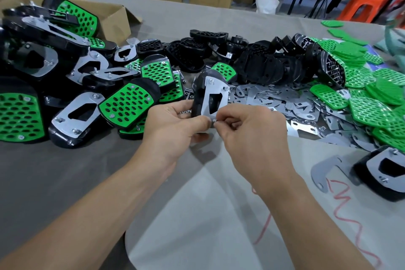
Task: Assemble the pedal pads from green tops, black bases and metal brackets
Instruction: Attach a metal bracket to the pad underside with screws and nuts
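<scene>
My left hand (175, 120) grips the pedal pad (199, 94), metal bracket (213, 97) facing me, so my right hand (247, 129), pinching a fastener (214, 121) (likely a nut), reaches its near corner.

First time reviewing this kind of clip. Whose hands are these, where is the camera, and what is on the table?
No machine here: a person works bare-handed, and the single picture comes from a camera on their head, looking down. The left hand grips a half-built pedal pad, its metal bracket facing the camera. The right hand pinches a small metal part, probably a nut, at the bracket's near end. On the grey table lie finished pads at left, black bases in the middle, loose brackets and green tops at right.
</scene>
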A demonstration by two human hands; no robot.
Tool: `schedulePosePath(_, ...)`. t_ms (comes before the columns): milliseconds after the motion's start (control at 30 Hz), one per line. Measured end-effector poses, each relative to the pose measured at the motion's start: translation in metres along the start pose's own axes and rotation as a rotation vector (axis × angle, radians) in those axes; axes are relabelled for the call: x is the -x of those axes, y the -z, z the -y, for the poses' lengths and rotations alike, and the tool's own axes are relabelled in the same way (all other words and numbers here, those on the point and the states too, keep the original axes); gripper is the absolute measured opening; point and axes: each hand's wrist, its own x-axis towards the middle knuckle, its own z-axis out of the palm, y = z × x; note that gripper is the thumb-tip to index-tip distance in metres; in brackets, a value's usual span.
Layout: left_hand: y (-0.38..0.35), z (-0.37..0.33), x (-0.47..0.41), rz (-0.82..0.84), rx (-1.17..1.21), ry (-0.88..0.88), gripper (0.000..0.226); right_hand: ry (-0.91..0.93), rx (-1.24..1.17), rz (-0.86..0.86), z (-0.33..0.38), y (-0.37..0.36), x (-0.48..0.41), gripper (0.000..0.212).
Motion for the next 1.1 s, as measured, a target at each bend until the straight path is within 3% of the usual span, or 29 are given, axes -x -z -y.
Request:
schedulePosePath(200, 0.002, 0.0, 0.0, 0.026, -0.02, -0.035, 0.033, 0.093, 0.099, 0.067, -0.002, 0.003, -0.002, 0.025)
schedulePosePath(267, 0.001, -0.001, 0.002, 0.037, -0.029, -0.05, 0.037, 0.078, 0.08, 0.078, -0.003, 0.003, -0.001, 0.028)
schedulePosePath(367, -0.001, -0.003, 0.004, 0.052, -0.03, -0.066, 0.06, 0.024, 0.034, 0.11, -0.004, 0.004, -0.001, 0.03)
schedulePosePath(533, 0.002, -0.003, 0.004, 0.075, -0.046, -0.089, 0.044, -0.058, -0.082, 0.184, -0.006, 0.005, -0.004, 0.041)
schedulePosePath(767, -0.003, -0.003, 0.003, 0.053, -0.035, -0.091, 0.071, -0.132, -0.156, 0.349, -0.013, 0.013, -0.005, 0.035)
schedulePosePath(867, 0.0, -0.001, 0.001, 0.048, -0.039, -0.072, 0.057, -0.151, -0.164, 0.248, -0.016, 0.017, -0.007, 0.028)
schedulePosePath(967, 0.003, -0.002, -0.001, 0.056, -0.028, -0.029, 0.028, -0.199, -0.435, 0.207, -0.012, 0.021, -0.009, 0.018)
schedulePosePath(1100, 0.006, -0.003, -0.005, 0.022, 0.047, 0.041, 0.027, -0.205, -0.547, 0.281, -0.006, 0.017, -0.007, 0.029)
